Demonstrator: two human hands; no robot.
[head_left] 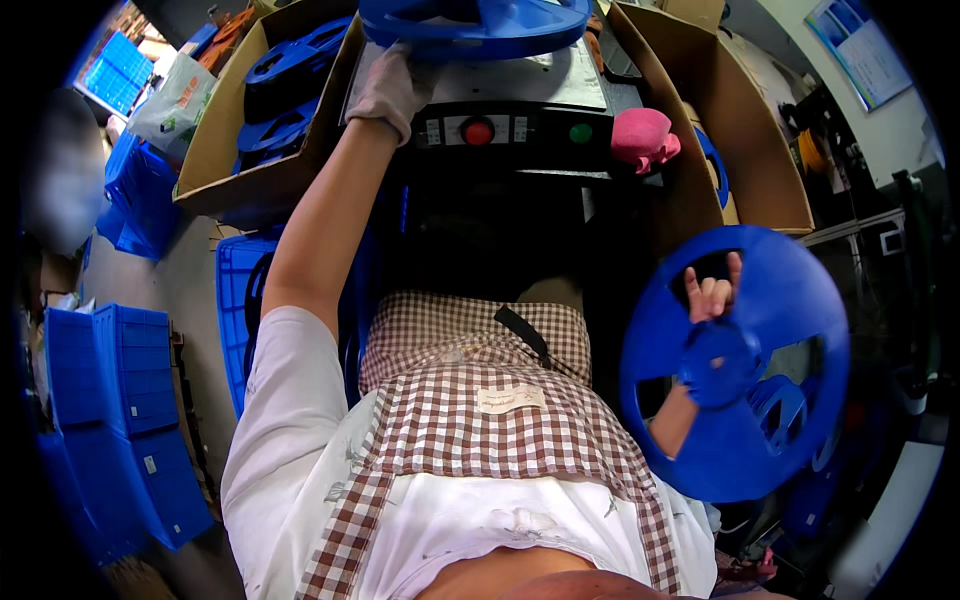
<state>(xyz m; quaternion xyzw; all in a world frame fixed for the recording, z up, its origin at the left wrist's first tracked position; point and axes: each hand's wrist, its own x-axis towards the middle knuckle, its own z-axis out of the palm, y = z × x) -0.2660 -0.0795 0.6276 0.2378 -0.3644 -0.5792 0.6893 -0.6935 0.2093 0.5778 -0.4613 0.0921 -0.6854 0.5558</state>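
One gloved left hand point(390, 90) at rim of upper blue reel point(480, 47), over machine point(545, 130); fingertips hidden, grip cannot be told. Bare right hand point(712, 297), half curled, two fingers raised, shows through window of right blue reel point(795, 280); hold unclear. Judged risk: weak support lets right blue reel tip, striking carton point(765, 130). Reels smooth, round, plastic-looking; carton brown board; glove pale, fabric-like.
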